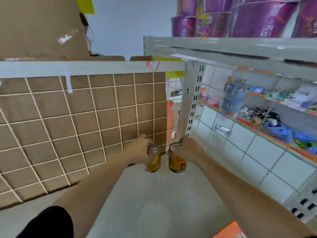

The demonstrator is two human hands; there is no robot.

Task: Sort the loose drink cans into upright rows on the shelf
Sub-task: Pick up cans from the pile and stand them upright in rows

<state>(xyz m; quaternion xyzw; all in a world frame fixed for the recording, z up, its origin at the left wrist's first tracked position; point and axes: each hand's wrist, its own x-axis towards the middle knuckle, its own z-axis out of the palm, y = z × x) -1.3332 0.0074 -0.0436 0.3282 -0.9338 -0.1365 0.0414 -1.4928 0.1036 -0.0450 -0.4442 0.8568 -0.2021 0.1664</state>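
Two golden drink cans stand upright side by side at the far corner of the pale grey shelf [154, 200]. My left hand [139, 149] grips the left can [153, 164] from its left side near the top. The right can [177, 164] is held round its rim by my right hand [186, 149]. Both silver lids face up. The cans stand a small gap apart, close to the wire grid at the back.
A white wire grid [77, 127] with brown cardboard behind it walls the shelf's left and back. A perforated upright post [192, 103] and another wire panel [240, 152] bound the right. An adjacent shelf [267, 115] holds assorted goods. Purple packs [240, 18] sit above. An orange object [228, 231] lies at the near edge.
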